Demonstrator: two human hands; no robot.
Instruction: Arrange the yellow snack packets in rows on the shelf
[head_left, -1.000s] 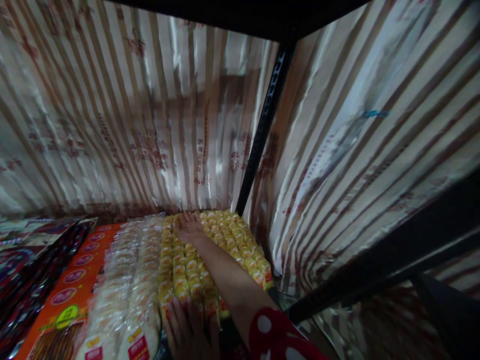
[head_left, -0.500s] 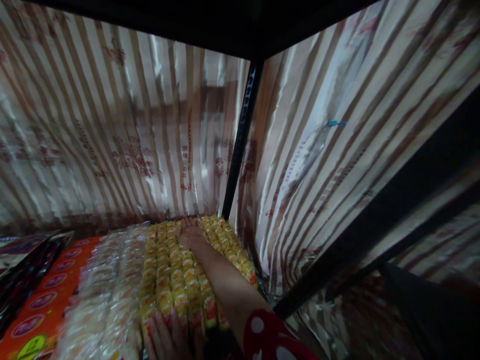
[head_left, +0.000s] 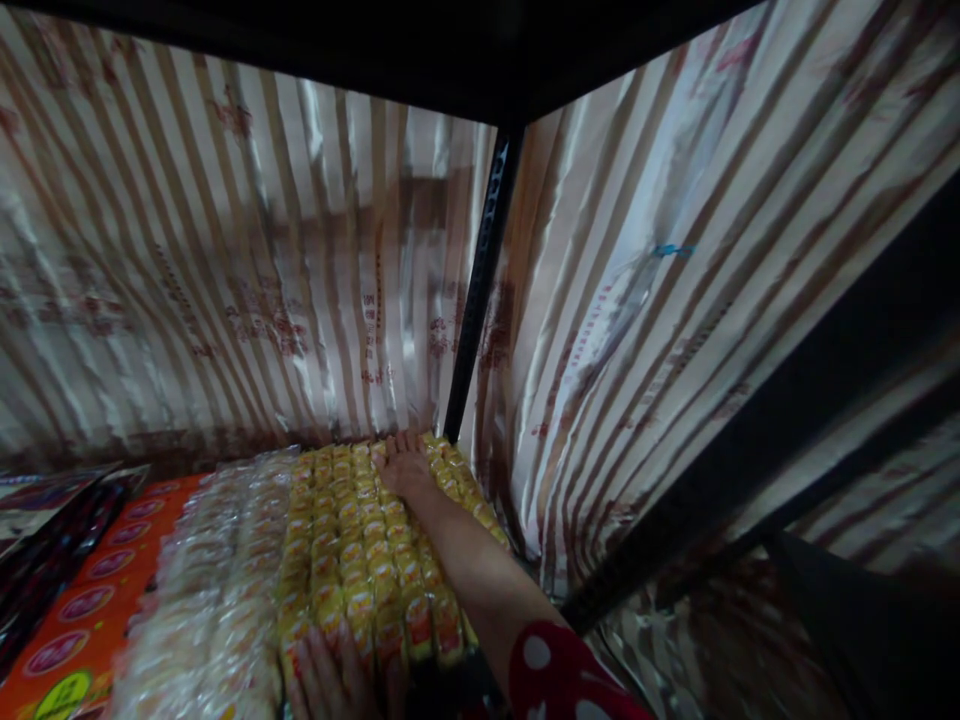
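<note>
My right hand [head_left: 406,466] reaches deep into a shelf and lies flat, fingers stretched out, on the far end of rows of yellow snack packets [head_left: 352,545]. A red sleeve with white dots [head_left: 559,675] covers that arm near the bottom edge. My left hand [head_left: 337,678] rests flat with fingers apart on the near end of the same yellow packets, partly cut off by the frame's bottom edge. Neither hand grips anything.
Clear-wrapped pale packets [head_left: 217,590] lie left of the yellow ones, then an orange box [head_left: 82,610] and dark packets [head_left: 30,530] at far left. Striped shiny sheeting [head_left: 262,250] lines the back and right side. A black shelf post [head_left: 480,290] stands in the corner, a black shelf above.
My right hand slid to the right along the far end of the yellow packets. The view shifted right and a little up between the earliest frame and now; my left hand stays at the near end.
</note>
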